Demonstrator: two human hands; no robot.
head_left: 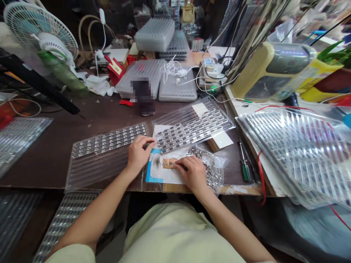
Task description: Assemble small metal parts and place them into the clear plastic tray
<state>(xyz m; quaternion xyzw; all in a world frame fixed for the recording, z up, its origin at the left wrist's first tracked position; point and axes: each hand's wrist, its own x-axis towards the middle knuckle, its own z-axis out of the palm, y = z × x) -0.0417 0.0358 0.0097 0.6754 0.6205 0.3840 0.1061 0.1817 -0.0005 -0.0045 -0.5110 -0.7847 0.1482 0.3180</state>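
The left hand (pixel 139 154) has its thumb and index finger bent toward each other with a narrow gap at the tips; whether they grip a part I cannot tell. Just beyond those tips lies the lower-left corner of a ribbed clear plastic tray (pixel 216 126) bearing rows of small metal-shelled connectors (pixel 189 132), and to the left of the same fingers lies a second connector tray (pixel 94 170). The right hand (pixel 194 173) has its thumb and forefinger drawn nearly together at the right end of a small brown block (pixel 166 163); anything pinched between them is too small to make out. The block sits below the left fingertips, on a blue-and-white sheet (pixel 153 178). Beside the right fingers, partly behind the hand, is a clear bag of small metal parts (pixel 215 171); farther right of them lies a green-handled screwdriver (pixel 244 168).
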